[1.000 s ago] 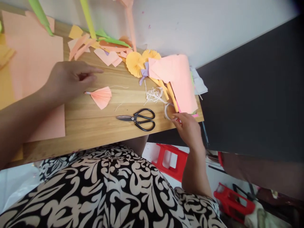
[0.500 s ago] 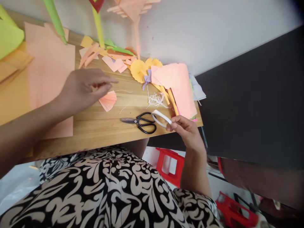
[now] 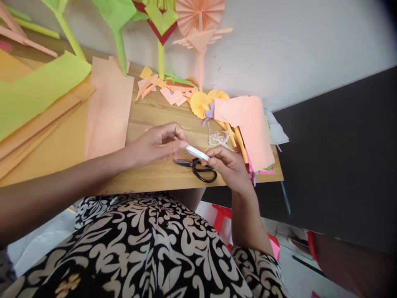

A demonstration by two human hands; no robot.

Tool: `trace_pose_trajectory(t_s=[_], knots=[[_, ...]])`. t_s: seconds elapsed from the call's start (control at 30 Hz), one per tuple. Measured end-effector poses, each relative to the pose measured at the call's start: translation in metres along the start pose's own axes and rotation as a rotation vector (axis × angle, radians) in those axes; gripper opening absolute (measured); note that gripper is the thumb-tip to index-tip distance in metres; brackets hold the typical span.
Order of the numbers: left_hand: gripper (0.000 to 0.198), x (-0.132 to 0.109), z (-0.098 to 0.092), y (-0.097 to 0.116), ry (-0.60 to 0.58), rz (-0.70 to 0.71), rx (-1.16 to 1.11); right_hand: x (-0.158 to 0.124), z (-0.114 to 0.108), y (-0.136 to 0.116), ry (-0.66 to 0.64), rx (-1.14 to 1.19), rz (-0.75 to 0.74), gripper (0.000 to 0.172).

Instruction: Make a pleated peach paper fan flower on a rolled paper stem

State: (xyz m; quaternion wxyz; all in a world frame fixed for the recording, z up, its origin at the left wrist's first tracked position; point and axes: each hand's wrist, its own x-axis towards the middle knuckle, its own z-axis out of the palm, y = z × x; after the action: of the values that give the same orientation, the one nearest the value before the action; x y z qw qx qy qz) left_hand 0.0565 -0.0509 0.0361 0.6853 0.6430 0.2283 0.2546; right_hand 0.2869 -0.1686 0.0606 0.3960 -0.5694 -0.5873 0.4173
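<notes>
A thin white roll of tape (image 3: 197, 153) is held up over the table between my two hands, seen nearly edge-on. My right hand (image 3: 228, 165) pinches its right end between thumb and fingers. At the other end, my left hand (image 3: 163, 140) has thumb and fingertips closed on the roll's rim. Below the roll lie black-handled scissors (image 3: 206, 176) on the wooden table, partly covered by it and my fingers. A heap of white string or thin strips (image 3: 218, 138) rests just behind my right hand. The small pleated orange paper fan is out of sight, around where my left hand is.
Peach paper sheets (image 3: 108, 107) and yellow-green paper (image 3: 46, 91) cover the table's left. Folded yellow fans (image 3: 200, 103), a pink paper stack (image 3: 256, 128) and paper scraps (image 3: 149, 87) lie further back. Paper flowers on stems (image 3: 201, 54) lean against the wall. A black panel (image 3: 335, 157) stands at right.
My left hand has come right and down from above the table onto the tape roll. The roll has turned from an open ring to edge-on. My view has swung somewhat left.
</notes>
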Motion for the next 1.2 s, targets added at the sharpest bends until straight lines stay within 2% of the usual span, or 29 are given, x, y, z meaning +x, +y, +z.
trace_pose_trajectory(t_s=[0.2,0.27,0.33,0.4,0.47,0.53,0.63,0.7,0.77,0.9,1.0,1.1,1.2], knots=[[0.026,0.002,0.002,0.002,0.030,-0.024,-0.027,0.001,0.004,0.003,0.035,-0.106,-0.070,0.018],[0.024,0.001,0.002,0.005,0.054,-0.033,-0.015,-0.002,0.001,0.007,0.107,-0.233,-0.139,0.018],[0.021,0.000,0.001,0.008,0.116,-0.045,-0.017,-0.008,-0.003,0.013,0.161,-0.454,-0.195,0.018],[0.020,0.000,-0.001,0.010,0.213,-0.063,-0.058,-0.015,-0.005,0.019,0.102,-0.695,-0.196,0.018],[0.018,0.000,-0.002,0.011,0.299,-0.092,-0.163,-0.023,-0.004,0.026,-0.034,-0.863,-0.161,0.023],[0.015,0.003,-0.004,0.010,0.353,-0.121,-0.309,-0.028,0.000,0.032,-0.127,-0.948,-0.130,0.029],[0.012,0.007,-0.004,0.009,0.414,-0.183,-0.503,-0.033,0.006,0.036,-0.149,-0.988,-0.110,0.035],[0.014,0.010,-0.004,0.008,0.456,-0.238,-0.596,-0.036,0.005,0.035,-0.147,-0.935,-0.088,0.040],[0.017,0.012,-0.005,0.009,0.487,-0.276,-0.668,-0.040,0.001,0.031,-0.128,-0.787,-0.032,0.044],[0.022,0.013,-0.005,0.013,0.485,-0.294,-0.757,-0.046,-0.002,0.023,-0.027,-0.279,0.099,0.044],[0.021,0.011,-0.006,0.013,0.451,-0.321,-0.788,-0.044,0.011,0.022,-0.006,0.002,0.149,0.047],[0.020,0.009,-0.007,0.009,0.393,-0.333,-0.802,-0.036,0.031,0.020,-0.070,0.152,0.199,0.048],[0.016,0.006,-0.008,0.003,0.332,-0.311,-0.818,-0.027,0.045,0.013,-0.066,0.300,0.218,0.055]])
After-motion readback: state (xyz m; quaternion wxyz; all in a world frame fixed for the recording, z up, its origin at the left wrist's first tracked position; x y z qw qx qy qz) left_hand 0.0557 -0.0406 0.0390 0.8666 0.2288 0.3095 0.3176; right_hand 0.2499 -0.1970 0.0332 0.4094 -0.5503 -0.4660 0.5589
